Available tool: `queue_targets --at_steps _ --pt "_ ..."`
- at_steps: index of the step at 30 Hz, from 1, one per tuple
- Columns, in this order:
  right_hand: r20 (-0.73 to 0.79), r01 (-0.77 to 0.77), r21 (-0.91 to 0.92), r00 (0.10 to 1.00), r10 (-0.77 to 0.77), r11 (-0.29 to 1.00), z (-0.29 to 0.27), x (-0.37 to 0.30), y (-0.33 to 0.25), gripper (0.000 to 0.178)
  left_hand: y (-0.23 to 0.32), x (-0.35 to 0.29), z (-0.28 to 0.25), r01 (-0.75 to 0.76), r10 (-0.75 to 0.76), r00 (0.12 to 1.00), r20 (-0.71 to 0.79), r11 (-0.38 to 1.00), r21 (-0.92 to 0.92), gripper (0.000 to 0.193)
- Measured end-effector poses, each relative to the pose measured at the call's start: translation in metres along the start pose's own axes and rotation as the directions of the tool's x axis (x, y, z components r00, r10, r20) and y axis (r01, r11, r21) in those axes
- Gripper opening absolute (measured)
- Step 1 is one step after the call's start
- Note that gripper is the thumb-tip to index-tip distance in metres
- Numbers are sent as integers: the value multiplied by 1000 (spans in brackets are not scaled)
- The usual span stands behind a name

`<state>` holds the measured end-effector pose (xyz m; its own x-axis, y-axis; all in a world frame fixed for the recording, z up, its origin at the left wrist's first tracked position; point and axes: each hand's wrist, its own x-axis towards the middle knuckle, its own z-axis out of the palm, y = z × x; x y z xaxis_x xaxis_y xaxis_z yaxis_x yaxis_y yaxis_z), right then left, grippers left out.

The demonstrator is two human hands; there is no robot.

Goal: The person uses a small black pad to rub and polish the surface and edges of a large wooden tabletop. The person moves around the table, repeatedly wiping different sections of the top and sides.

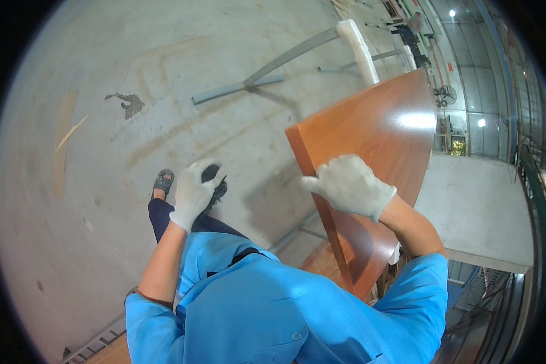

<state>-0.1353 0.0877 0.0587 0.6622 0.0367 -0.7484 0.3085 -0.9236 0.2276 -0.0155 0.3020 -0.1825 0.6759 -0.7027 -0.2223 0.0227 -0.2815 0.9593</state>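
My left hand (pixel 192 193), in a white work glove, is closed around a dark, crumpled, cloth-like piece (pixel 217 187) in front of my left leg. To the right, a reddish-brown wooden panel (pixel 382 130) with a glossy face stretches away from me. Over its left edge is my right hand (pixel 353 187), also gloved in white. The right fingers are curled in, and the thumb sticks out across the panel's narrow edge, slightly blurred. Whatever lies under those fingers is hidden.
A grey metal stand (pixel 264 79) with a white-wrapped bar (pixel 359 51) reaches the panel's far end. Thin wood strips (pixel 71 133) lie on the grey floor at left. A fan (pixel 446 95) and a person (pixel 411 39) are farther back. A ladder-like metal frame (pixel 100 343) lies at lower left.
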Motion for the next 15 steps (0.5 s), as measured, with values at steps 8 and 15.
queue_targets --at_steps 8,15 --pt "-654 -242 -222 756 40 945 -87 75 54 9 19 10 12 -109 106 992 -70 993 -47 30" --pt "55 -54 -438 995 86 898 -89 57 10 19 -4 -10 2 47 -63 986 -153 994 -102 28"
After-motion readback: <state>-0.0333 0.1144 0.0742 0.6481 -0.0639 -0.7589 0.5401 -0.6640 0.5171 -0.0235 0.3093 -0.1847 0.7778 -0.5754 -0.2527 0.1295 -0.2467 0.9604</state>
